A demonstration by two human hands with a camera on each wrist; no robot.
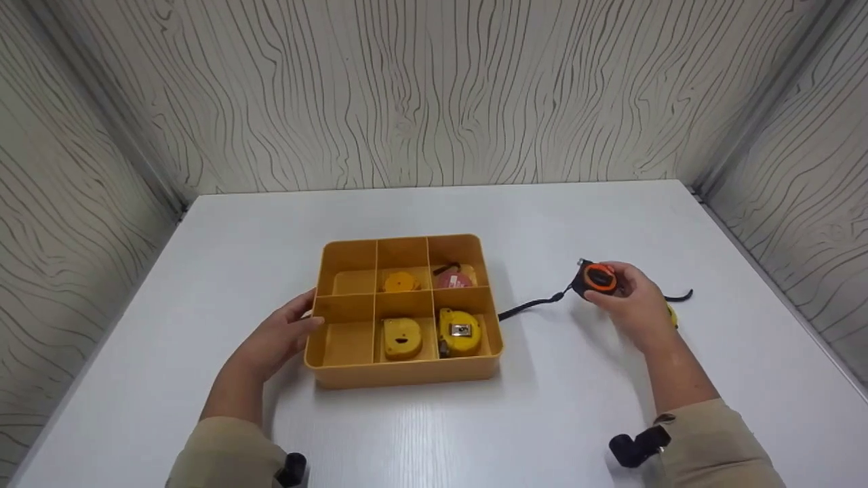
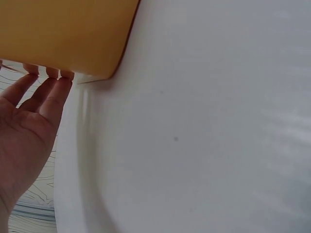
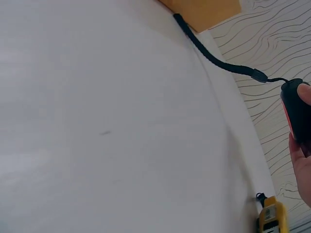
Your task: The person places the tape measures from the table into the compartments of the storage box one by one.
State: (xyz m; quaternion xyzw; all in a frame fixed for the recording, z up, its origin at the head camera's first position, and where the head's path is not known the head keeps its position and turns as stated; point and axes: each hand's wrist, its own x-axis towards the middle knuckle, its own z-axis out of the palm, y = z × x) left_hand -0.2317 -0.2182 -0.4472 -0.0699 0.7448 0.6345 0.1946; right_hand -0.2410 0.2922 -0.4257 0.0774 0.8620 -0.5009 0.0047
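Note:
A yellow-orange compartment box (image 1: 407, 374) sits on the white table. My left hand (image 1: 274, 339) grips its left side, thumb at the rim; in the left wrist view its fingertips (image 2: 63, 90) meet the box's edge. Off to the right, my right hand (image 1: 641, 308) holds a black and orange tape measure (image 1: 598, 278) above the table. Its black wrist strap (image 1: 532, 306) stretches toward the box's right side. Inside the box, the front row has a yellow tape measure (image 1: 461, 331) at right and a pale yellow one (image 1: 403, 337) in the middle.
Behind, the box holds an orange round item (image 1: 400, 281) and a pinkish-red one (image 1: 454, 279), partly hidden by dividers. Another yellow tape measure (image 3: 273, 216) lies on the table past my right hand, mostly covered in the head view. Wood-patterned panels (image 1: 434, 95) enclose the table (image 1: 434, 434).

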